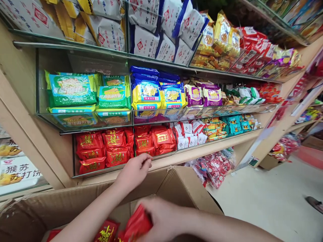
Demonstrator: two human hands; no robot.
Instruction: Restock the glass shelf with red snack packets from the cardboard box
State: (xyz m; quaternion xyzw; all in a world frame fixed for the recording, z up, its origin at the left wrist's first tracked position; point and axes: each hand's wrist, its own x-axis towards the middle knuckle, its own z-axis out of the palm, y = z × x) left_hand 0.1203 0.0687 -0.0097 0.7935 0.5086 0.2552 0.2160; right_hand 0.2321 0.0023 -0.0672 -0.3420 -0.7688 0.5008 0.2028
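My right hand is closed on a red snack packet inside the cardboard box, its outline smeared by motion. Below it in the box lie more red packets with gold characters. Over the box's far side, just in front of the lowest shelf, hovers my left hand. Its fingers are curled in, and nothing shows in them. Behind that hand, a clear shelf bin holds stacked red packets; the bin to its right holds similar red packets.
The middle shelf carries green soda biscuit packs, blue and yellow packs and purple packs. White packets fill bins above. Bagged red goods sit on the floor right of the box. A shoe shows at the right edge.
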